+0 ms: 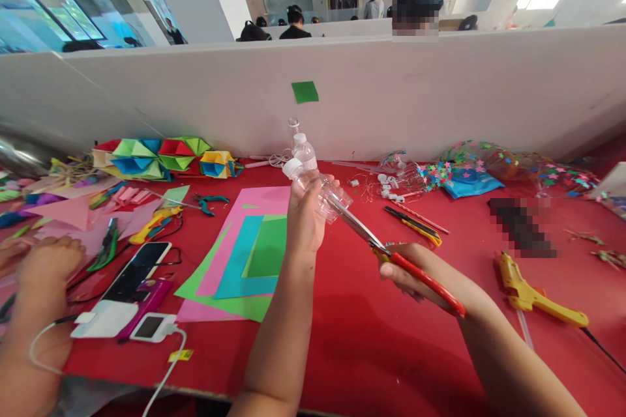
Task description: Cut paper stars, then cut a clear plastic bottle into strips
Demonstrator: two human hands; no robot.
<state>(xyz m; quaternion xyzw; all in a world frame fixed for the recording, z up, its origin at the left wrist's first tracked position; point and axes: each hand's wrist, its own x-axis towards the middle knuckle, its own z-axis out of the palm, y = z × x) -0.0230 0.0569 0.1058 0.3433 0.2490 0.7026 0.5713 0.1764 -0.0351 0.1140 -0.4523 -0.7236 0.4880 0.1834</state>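
My left hand (306, 218) is closed around a small clear plastic bottle (315, 184) with a white cap, held tilted above the table. In my right hand (415, 270) is a pair of red-handled scissors (425, 283). The blades point up and left and reach the lower end of the bottle; whether they are cutting into it I cannot tell. Behind the held bottle stands another clear bottle (305, 151) with a white cap. Sheets of pink, blue and green paper (244, 257) lie stacked beside my left forearm.
A box cutter (415, 227) and a yellow glue gun (533, 293) lie on the right of the red table (362, 352). Phones, power banks and cables are at left, near a co-worker's hand (51, 260). Folded paper shapes (161, 158) line the white partition (195, 91).
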